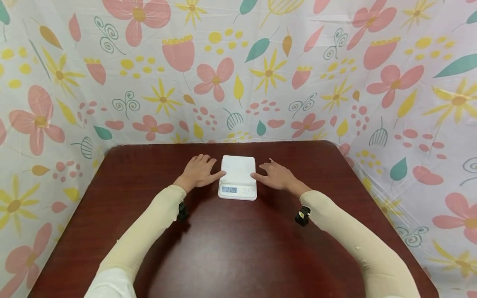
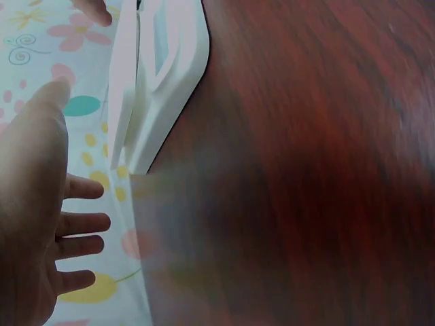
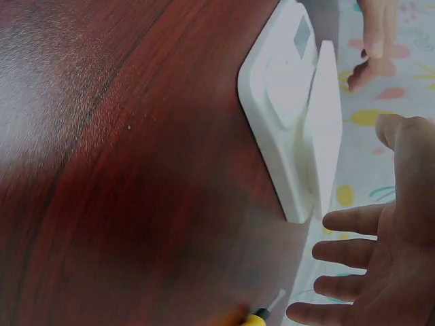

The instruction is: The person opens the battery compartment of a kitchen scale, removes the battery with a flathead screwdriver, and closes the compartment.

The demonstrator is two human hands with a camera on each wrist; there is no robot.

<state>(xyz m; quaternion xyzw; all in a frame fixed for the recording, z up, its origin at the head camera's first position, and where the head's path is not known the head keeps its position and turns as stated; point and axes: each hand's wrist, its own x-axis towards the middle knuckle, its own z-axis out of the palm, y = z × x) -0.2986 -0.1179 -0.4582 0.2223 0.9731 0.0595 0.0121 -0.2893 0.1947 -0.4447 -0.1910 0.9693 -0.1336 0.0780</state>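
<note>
A white digital scale (image 1: 238, 169) lies on the table, its lit display (image 1: 229, 190) showing digits. The left hand (image 1: 199, 170) is at its left side, fingers extended and thumb at the platform's left edge. On the other side is the right hand (image 1: 277, 174), its thumb at the right edge. Neither hand grips the scale. In the left wrist view the left hand (image 2: 30, 183) has its fingers spread beside the scale (image 2: 160, 88). The right wrist view shows the right hand (image 3: 408, 224) with straight fingers near the raised platform (image 3: 326, 129).
A yellow and black tool (image 3: 255, 319) with a thin metal tip lies near the right fingertips, only partly in the right wrist view. The dark red-brown table (image 1: 231, 248) ends at a flower-patterned curtain (image 1: 238, 74) behind and at both sides.
</note>
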